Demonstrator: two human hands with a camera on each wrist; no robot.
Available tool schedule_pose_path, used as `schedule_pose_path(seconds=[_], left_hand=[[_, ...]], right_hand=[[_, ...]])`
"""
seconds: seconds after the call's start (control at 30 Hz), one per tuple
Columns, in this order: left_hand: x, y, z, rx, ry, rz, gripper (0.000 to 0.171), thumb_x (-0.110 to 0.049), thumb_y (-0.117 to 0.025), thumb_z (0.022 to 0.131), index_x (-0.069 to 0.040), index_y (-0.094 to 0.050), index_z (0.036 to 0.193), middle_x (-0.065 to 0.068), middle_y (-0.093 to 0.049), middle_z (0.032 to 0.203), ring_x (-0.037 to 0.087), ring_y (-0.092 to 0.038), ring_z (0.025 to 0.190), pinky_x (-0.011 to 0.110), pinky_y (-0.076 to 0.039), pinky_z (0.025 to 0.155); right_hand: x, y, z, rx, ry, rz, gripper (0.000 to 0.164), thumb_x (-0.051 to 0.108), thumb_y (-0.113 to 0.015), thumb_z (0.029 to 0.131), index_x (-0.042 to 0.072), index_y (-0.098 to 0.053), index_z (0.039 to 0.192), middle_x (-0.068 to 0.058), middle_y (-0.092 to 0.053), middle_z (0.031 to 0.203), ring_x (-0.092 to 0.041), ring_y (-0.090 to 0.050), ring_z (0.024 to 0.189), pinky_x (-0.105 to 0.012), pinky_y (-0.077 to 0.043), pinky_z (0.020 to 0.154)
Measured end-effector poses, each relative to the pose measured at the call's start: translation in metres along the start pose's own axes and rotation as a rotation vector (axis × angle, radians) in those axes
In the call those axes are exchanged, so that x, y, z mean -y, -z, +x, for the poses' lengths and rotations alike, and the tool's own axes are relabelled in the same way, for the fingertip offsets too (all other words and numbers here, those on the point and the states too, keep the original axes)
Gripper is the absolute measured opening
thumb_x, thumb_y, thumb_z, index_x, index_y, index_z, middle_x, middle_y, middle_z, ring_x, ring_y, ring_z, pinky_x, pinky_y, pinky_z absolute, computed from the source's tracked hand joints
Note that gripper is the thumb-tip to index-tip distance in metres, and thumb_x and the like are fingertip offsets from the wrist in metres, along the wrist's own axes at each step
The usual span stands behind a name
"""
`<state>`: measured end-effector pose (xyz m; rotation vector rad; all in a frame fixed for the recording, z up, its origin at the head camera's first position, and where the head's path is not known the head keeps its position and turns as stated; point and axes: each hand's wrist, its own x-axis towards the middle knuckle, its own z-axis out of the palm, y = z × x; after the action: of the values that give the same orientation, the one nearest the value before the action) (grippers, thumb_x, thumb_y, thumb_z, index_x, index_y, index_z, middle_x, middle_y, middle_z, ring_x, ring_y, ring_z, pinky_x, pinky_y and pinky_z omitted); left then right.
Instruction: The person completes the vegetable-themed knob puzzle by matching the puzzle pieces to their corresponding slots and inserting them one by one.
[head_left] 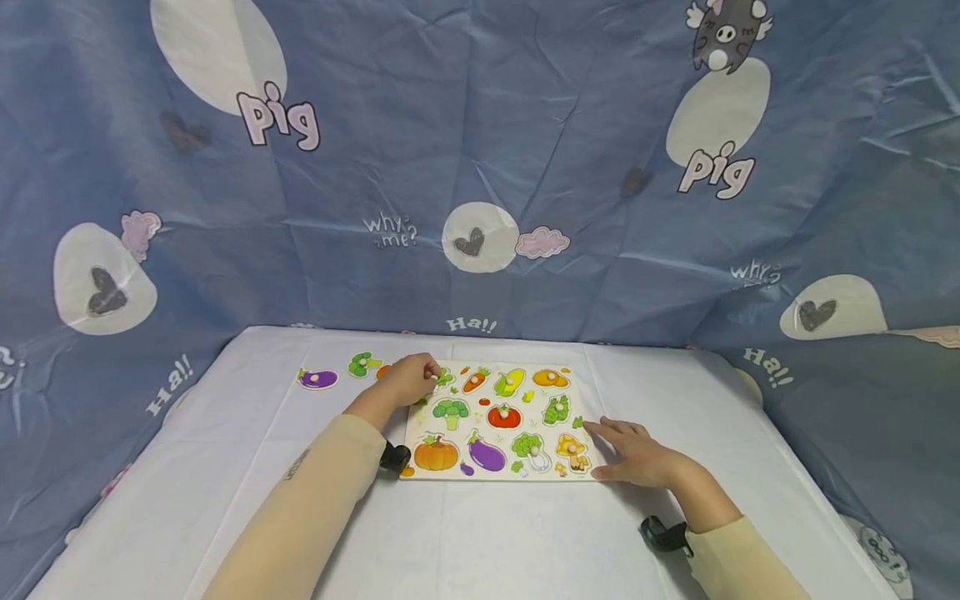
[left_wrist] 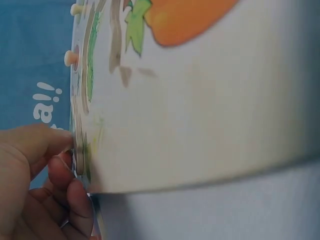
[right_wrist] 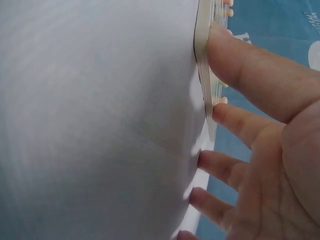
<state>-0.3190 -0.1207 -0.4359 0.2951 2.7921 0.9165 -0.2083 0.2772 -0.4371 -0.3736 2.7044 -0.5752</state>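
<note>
Fingers, left hand: pinched on green piece, far-left corner of puzzle board; right hand: extended, touching right edge.

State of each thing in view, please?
Board: flat on the table.
Tomato: seated.
Carrot: seated.
Corn: seated.
Cabbage: seated.
Mushroom: seated.
Eggplant slot: empty.
Broccoli slot: empty.
Pumpkin slot: empty.
Eggplant: on the table, off the board.
Broccoli: likewise off.
Orange piece: mostly hidden.
Left hand: pinching the green piece.
Right hand: spread, touching the board's edge.
</note>
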Motion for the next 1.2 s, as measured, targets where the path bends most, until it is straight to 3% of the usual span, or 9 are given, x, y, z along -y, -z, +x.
schedule_pose_path(seconds=[0.23,0.73,1.2], left_hand=[[0.0018,-0.0028,-0.0018,-0.035,-0.004,-0.060,0.013,-0.008,-0.057,0.099,-0.005,-0.064,0.110,0.008,-0.058,0.097,0.021,-0.053,0.086,0.036,-0.046,0.079],[-0.0010,-0.0066,-0.0021,-0.029,-0.005,-0.015,0.013,-0.008,-0.058,0.100,-0.006,-0.066,0.110,0.008,-0.058,0.098,0.022,-0.054,0.089,0.038,-0.046,0.083],[0.0062,-0.0041,-0.0057,-0.026,-0.024,-0.083,0.015,-0.007,-0.056,0.100,-0.006,-0.062,0.114,0.007,-0.055,0.095,0.020,-0.051,0.086,0.035,-0.044,0.077]], right_hand=[[0.0004,-0.0007,-0.0004,0.005,-0.010,0.010,0.087,0.048,-0.078,0.083,0.018,-0.039,0.155,-0.022,-0.024,0.161,-0.049,-0.019,0.144,-0.076,-0.026,0.104],[-0.0030,-0.0028,0.0017,0.001,-0.032,0.028,0.088,0.049,-0.078,0.082,0.020,-0.039,0.155,-0.020,-0.024,0.162,-0.048,-0.017,0.146,-0.076,-0.023,0.106],[-0.0027,-0.0028,0.0007,-0.004,-0.034,0.020,0.089,0.051,-0.078,0.081,0.021,-0.039,0.155,-0.020,-0.024,0.162,-0.048,-0.018,0.145,-0.075,-0.026,0.105]])
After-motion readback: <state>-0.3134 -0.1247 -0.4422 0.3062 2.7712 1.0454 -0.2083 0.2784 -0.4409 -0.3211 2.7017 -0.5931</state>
